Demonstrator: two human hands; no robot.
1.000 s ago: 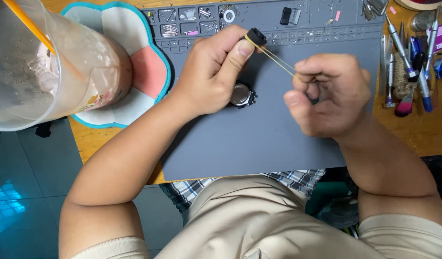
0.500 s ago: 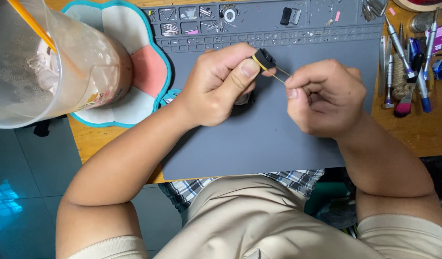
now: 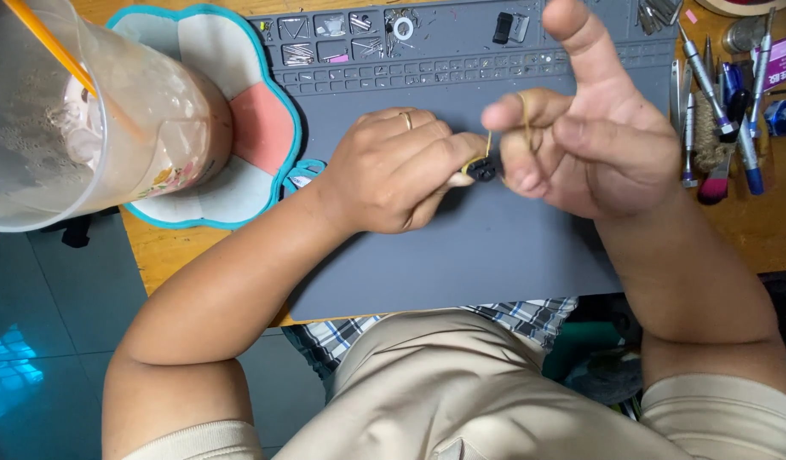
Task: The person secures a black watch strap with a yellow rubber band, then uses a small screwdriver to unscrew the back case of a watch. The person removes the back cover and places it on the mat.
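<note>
The left hand (image 3: 393, 170) is curled over the grey work mat (image 3: 461, 255), its thumb and forefinger pinched shut on a small black part (image 3: 482, 169) at the fingertips. The part is mostly covered by the fingers, so its shape and long axis cannot be told; the bit that shows faces right, toward the other hand. A ring sits on one finger of this hand.

The right hand (image 3: 589, 136) is just beside it, palm turned toward the camera, forefinger raised and spread away from the rest. A thin yellowish rubber band (image 3: 488, 145) runs from the black part up and around the bent fingers of this hand; its visible strand stands nearly upright in the picture, along the mat's short direction. The band is looped on the fingers rather than gripped.

Both hands hover above the middle of the mat. At its far edge are small compartments with screws and bits. Screwdrivers (image 3: 708, 85) and a brush lie to the right. To the left, a clear plastic cup (image 3: 112, 128) with a milky drink stands on a flower-shaped coaster (image 3: 256, 145).
</note>
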